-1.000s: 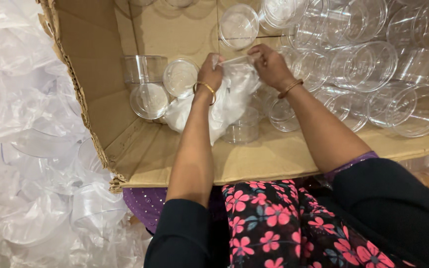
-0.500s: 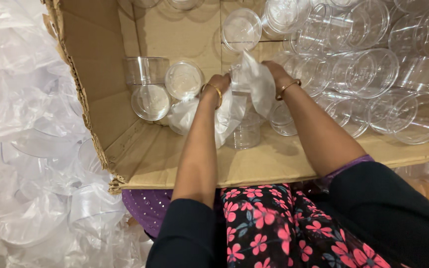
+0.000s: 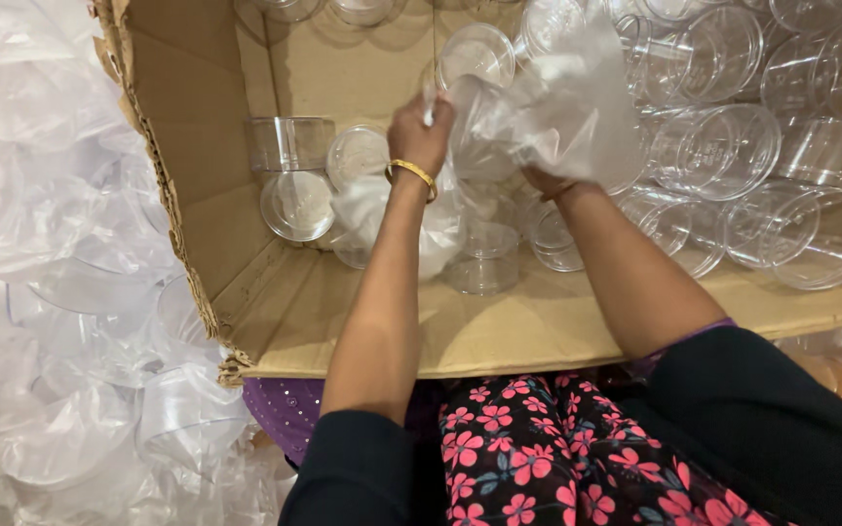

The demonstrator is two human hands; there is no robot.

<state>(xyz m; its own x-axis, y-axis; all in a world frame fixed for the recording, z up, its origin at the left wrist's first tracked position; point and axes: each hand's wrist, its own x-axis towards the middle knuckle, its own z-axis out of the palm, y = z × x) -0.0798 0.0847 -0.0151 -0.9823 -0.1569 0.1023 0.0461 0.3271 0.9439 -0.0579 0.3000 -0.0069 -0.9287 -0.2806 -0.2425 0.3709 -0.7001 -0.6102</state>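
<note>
Seen from my head camera: my left hand [image 3: 421, 131] pinches the edge of a clear plastic bag [image 3: 553, 107], lifted over the open cardboard box [image 3: 197, 195]. My right hand [image 3: 543, 180] is under the bag, its grip hidden. Clear plastic cups [image 3: 733, 151] lie in the box; loose plastic wrap [image 3: 51, 244] is heaped to its left.

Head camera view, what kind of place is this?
Probably a packing spot, perhaps at home or in a small workshop. A large cardboard box holds many clear plastic containers, heaps of clear plastic bags lie beside it, and both hands grip a clear bag.
</note>
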